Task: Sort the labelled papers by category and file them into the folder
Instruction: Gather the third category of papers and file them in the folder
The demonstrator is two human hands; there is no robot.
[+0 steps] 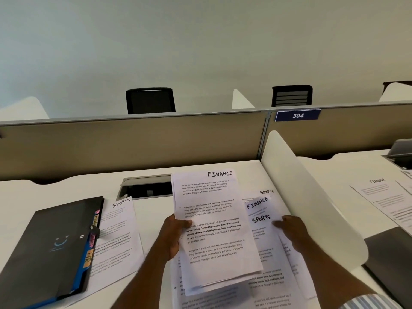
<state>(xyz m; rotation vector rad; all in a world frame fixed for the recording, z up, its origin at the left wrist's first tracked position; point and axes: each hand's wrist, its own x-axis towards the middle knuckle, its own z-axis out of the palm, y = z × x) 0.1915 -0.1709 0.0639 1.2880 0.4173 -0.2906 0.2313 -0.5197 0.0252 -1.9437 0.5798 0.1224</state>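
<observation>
1. FINANCE sheaf (pixel 214 219): several sheets, too closely stacked to be counted, are held above the middle of the desk. The left edge is gripped by the left hand (pixel 175 236), with the thumb laid on the front and the fingers curled behind.
2. Fanned sheets (pixel 259 210): one FINANCE and one SPORTS heading are shown, just right of the sheaf. They are pinched by the right hand (pixel 293 231); its thumb is on top and its other fingers are hidden.
3. Loose papers (pixel 274 284) are spread beneath both hands.
4. Folder (pixel 51 248): one, black, is laid flat at the left. Coloured tabs are seen along its right edge, and one SPORTS sheet (pixel 120 233) is overlapped.
5. Desk (pixel 66 188): it is bounded on the right by one curved divider (pixel 312 197), and one neighbouring FINANCE sheet (pixel 383 192) is seen beyond.
6. Partition (pixel 133 141): one plate (pixel 297 115) is numbered 304. Two chairs are seen behind, a left chair (pixel 150 100) and a right chair (pixel 292 95).
</observation>
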